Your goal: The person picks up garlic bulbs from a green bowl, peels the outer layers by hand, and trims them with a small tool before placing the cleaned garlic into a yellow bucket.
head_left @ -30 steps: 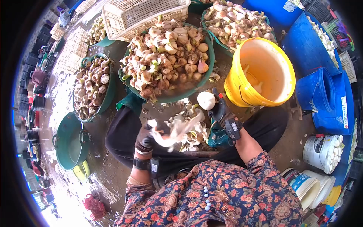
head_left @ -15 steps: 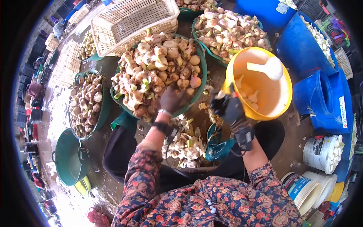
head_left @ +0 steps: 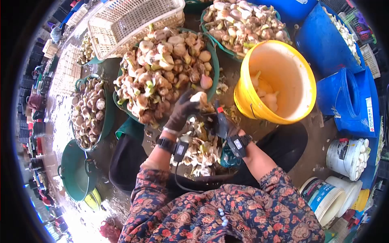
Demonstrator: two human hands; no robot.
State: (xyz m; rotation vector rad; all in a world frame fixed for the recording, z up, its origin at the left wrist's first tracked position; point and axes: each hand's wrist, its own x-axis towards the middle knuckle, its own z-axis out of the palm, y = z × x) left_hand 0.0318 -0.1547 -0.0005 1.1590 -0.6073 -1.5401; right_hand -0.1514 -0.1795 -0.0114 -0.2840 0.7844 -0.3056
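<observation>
My left hand (head_left: 181, 112), in a dark glove, is closed around a garlic bulb (head_left: 199, 98) at the front edge of a green tub (head_left: 214, 77) heaped with unpeeled garlic. Just to its right, my gloved right hand (head_left: 227, 128) grips a dark hand tool with a red end (head_left: 220, 109); its working part is hard to make out. Both hands are close together above a pile of garlic peelings (head_left: 200, 152) between my knees. A yellow bucket (head_left: 247, 99) with several pale, trimmed bulbs inside stands to the right of my right hand.
A white plastic crate (head_left: 101, 34) leans on the tub's far left. More garlic fills a green tub (head_left: 107, 117) at left and another tub (head_left: 208, 32) behind. Blue containers (head_left: 324, 44) and white buckets (head_left: 339, 156) line the right side. A green tub (head_left: 67, 162) sits front left.
A pale bulb that was in the air above the yellow bucket is no longer there. My right hand has moved left, towards my left hand, which now holds a garlic bulb away from the heap.
</observation>
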